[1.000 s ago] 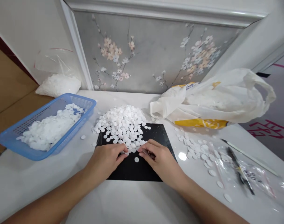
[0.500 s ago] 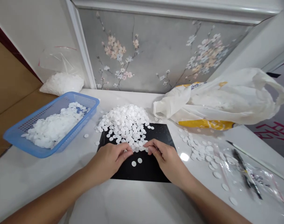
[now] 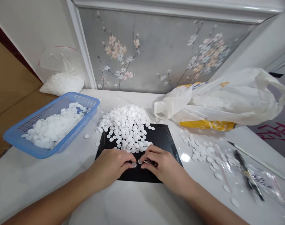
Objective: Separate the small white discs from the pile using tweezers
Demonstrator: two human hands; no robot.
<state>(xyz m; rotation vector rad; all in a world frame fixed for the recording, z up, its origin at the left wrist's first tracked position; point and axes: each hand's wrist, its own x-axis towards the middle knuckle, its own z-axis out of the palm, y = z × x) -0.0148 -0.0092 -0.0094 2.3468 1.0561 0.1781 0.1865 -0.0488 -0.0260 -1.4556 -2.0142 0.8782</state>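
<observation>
The left hand (image 3: 110,165) pinches a small white disc (image 3: 134,165) between thumb and fingertips, over the near half of the black mat (image 3: 140,175). Facing it, the right hand (image 3: 164,165) curls around something thin and shiny — a second disc (image 3: 140,161) sits at its fingertips, though whether gripped I cannot tell. The heap of discs (image 3: 128,123) spills over the mat's far edge. Left of the mat stands a blue basket (image 3: 18,140); right of it, scattered discs (image 3: 200,151) and a dark pen (image 3: 248,176).

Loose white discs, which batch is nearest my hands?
The middle heap, spilling onto the black sheet beyond your left hand and right hand; the batch in the blue basket and scatter at right lie farther.
</observation>
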